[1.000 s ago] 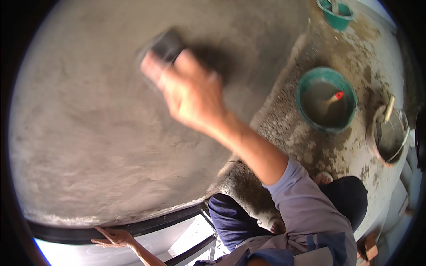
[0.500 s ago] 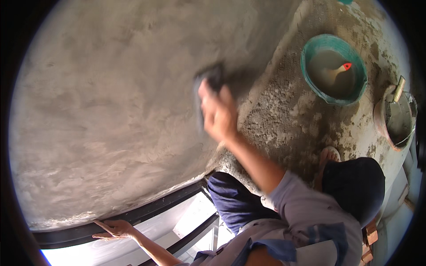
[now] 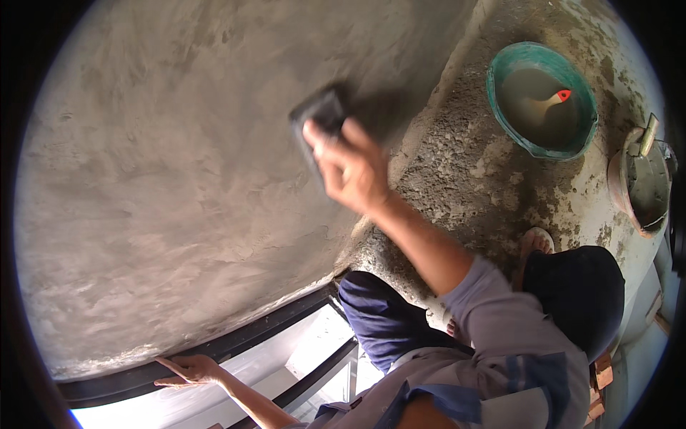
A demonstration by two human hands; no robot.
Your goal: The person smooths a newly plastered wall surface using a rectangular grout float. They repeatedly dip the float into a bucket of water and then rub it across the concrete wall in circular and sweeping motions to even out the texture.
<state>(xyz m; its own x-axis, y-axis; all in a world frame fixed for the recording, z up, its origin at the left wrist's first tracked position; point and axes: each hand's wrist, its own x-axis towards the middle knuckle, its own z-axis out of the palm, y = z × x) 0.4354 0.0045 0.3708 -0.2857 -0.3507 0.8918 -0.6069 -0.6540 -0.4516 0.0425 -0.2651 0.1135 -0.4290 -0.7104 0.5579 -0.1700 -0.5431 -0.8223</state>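
My right hand (image 3: 351, 168) is closed round a dark plastering float (image 3: 319, 114), slightly blurred, held against the grey plastered wall (image 3: 179, 179). The float's flat face is turned to the wall, so its underside is hidden. At the lower left, my left hand (image 3: 189, 370) has its fingers stretched out and rests on the black window frame (image 3: 250, 340), just below the plaster's bottom edge. Nothing shows in that hand.
On the rough, mortar-stained floor stands a green tub (image 3: 493, 107) of murky water with a red-tipped brush (image 3: 554, 102) in it. Right of it, a bucket of mortar (image 3: 618, 182) has a wooden-handled tool (image 3: 649, 136) at its rim. Bricks (image 3: 600, 379) lie at the lower right.
My right hand and the float have moved slightly left and up along the wall. My left hand stays on the window frame. The tub and bucket sit slightly shifted in view.
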